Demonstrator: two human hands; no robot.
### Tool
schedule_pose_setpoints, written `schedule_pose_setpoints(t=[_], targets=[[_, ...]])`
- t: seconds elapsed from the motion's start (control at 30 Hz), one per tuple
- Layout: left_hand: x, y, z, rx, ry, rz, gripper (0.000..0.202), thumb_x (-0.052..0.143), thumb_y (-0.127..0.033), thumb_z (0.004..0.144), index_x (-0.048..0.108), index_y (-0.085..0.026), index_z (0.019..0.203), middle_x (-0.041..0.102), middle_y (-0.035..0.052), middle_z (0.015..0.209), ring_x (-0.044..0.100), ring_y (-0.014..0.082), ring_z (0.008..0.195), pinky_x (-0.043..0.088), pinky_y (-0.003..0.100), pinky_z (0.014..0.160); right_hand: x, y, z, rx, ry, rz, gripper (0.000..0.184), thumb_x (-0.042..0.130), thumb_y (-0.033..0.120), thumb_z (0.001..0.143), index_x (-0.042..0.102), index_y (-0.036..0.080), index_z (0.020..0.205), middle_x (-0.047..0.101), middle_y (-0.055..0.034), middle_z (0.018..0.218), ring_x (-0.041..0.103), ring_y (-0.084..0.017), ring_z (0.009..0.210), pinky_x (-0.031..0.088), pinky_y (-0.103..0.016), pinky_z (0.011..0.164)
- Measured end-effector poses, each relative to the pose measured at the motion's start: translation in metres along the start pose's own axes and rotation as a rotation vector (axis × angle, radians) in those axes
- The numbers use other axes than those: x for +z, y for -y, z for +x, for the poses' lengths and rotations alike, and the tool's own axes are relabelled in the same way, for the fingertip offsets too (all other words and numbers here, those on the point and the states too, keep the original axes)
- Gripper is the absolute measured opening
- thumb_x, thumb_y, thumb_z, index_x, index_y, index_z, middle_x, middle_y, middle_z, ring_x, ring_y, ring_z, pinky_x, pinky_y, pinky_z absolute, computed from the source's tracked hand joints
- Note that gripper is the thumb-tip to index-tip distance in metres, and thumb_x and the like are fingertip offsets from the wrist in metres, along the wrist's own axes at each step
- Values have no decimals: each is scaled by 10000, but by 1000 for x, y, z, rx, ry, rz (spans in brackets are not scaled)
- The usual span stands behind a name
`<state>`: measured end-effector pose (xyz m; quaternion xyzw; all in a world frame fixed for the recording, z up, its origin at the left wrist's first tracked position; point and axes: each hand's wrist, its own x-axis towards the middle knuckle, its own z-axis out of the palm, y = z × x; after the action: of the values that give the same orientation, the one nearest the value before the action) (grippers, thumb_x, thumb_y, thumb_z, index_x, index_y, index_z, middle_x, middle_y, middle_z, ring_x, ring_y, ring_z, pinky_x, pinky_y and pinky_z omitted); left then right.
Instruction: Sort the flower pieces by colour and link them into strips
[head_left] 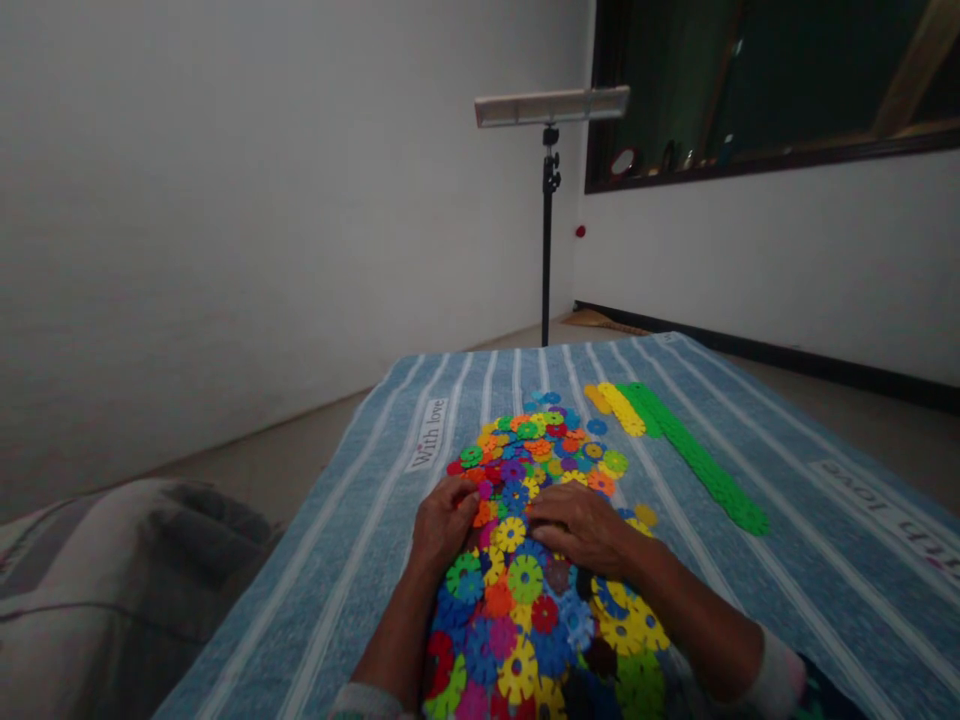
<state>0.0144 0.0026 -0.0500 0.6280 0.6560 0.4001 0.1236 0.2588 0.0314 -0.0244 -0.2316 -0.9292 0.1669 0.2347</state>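
A heap of colourful plastic snowflake discs [525, 577] lies on the striped cloth, running from its middle toward me. At the heap's left side is my left hand [444, 522], its fingers curled in and the thumb close against them. Whatever it may grip is hidden, though pink and orange discs show right beside the fingertips. My right hand [576, 518] rests palm down over the heap's right side, fingers stretched out and touching discs. To the right, linked green discs [701, 465] form long strips, with a shorter yellow strip [622, 410] alongside.
Blue-and-white striped cloth [360, 545] covers the table. Beyond its far edge stands a black stand [547, 240] with a flat panel on top. A grey draped bundle [135, 600] sits at the lower left. White walls and a dark window [787, 80] lie behind.
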Motion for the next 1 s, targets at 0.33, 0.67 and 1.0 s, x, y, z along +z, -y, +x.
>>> schedule_pose_setpoints(t=[0.33,0.67,1.0], targets=[[-1,-5,1,-31,1,8,190,514,-329,735,655,-203,714,625,10,751,612,185,746,470,307,727,2,-25,-10,178,-273,-45,302,452,257,933,671,197,733,658,-37,742,587,-160,750,415,-300,762],[-1,-3,1,-10,-6,26,190,522,-342,740,649,-205,706,628,8,740,609,184,739,470,304,711,9,-38,-11,138,-121,-100,338,414,325,970,647,198,761,659,-58,892,582,-181,897,422,-341,856],[-1,-6,1,-19,-9,20,175,528,-321,738,658,-207,707,626,6,732,613,181,742,474,302,707,4,-26,-8,55,-181,30,314,419,303,963,662,210,787,665,-51,861,595,-174,879,447,-305,816]])
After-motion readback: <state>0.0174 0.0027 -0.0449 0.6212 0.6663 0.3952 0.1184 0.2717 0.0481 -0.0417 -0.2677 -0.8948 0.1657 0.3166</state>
